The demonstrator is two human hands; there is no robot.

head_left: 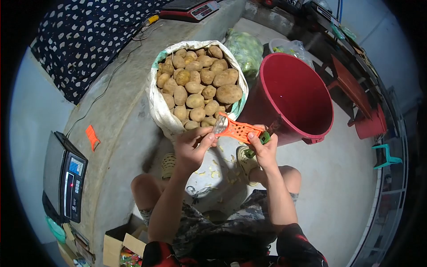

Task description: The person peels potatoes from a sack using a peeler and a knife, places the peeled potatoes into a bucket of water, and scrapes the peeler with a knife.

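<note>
Between my two hands, above the near rim of the potato sack, is an orange peeler (240, 130) with a holed plastic body. My left hand (194, 149) pinches its shiny blade end between thumb and fingers. The other end is gripped by my right hand (263, 151), thumb on top. A dark green piece (264, 137) also sticks out of my right hand; its kind is not clear. Just beyond my hands, brown unpeeled potatoes (195, 88) fill the open white woven sack (156, 109).
A large red tub (284, 111) stands right of the sack, with a bag of green vegetables (244, 50) behind. On the concrete ledge (106, 107) lie another orange tool (92, 137) and a digital scale (66, 178). Peelings (215, 173) litter the floor; an open cardboard box (115, 249) is lower left.
</note>
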